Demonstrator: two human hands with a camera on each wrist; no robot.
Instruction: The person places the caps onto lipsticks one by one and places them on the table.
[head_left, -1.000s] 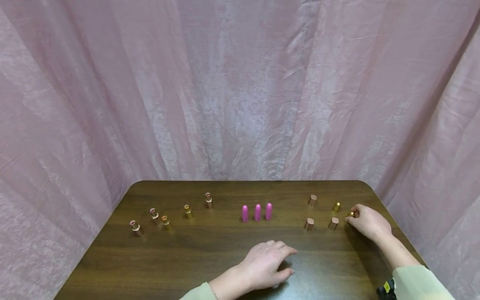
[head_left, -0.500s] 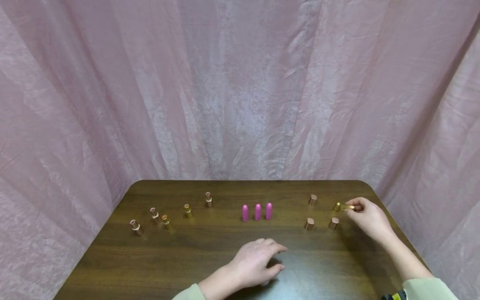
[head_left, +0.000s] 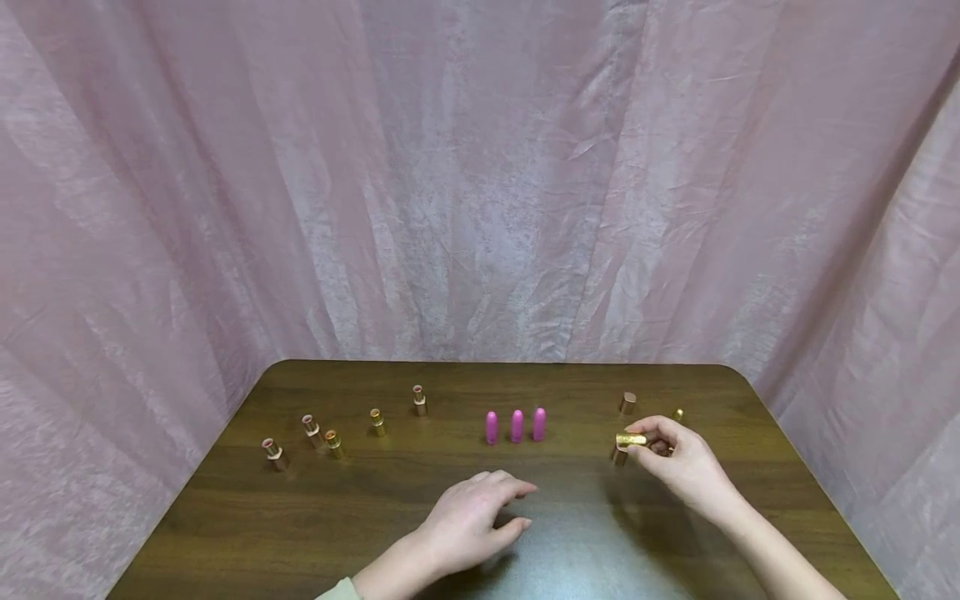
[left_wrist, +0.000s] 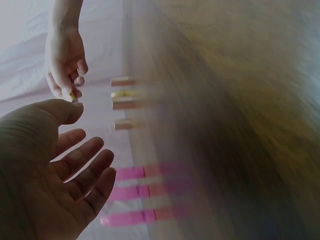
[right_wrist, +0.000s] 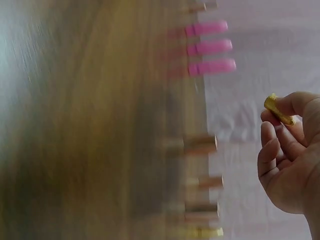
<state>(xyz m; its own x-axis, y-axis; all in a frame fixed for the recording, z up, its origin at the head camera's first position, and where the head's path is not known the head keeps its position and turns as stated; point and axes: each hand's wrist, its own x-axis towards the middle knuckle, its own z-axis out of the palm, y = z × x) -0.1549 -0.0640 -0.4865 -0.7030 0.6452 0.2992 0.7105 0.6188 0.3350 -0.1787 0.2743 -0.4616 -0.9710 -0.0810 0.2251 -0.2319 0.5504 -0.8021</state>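
My right hand (head_left: 682, 468) pinches a gold lipstick cap (head_left: 630, 439) between thumb and fingertips, lying nearly level above the right half of the table. In the right wrist view the same gold cap (right_wrist: 278, 110) is tilted in the fingers. Below it in the head view stands a rose-gold cap (head_left: 619, 457), partly covered; another rose-gold cap (head_left: 628, 403) is farther back. A second gold cap (head_left: 678, 415) shows just behind the hand. My left hand (head_left: 465, 521) holds nothing, fingers loosely bent and thumb apart, in front of three pink bullet-shaped tubes (head_left: 517, 426).
Uncapped lipstick tubes stand on the left side of the wooden table (head_left: 300, 533): rose-gold ones (head_left: 274, 456), one of them (head_left: 419, 401) farther back, and two gold ones (head_left: 377, 422). A pink curtain (head_left: 480, 183) hangs behind the table's rounded back edge.
My right hand has lifted the gold cap from the table's right side and carried it left, over the rose-gold caps. The left hand has drifted left, still holding nothing.
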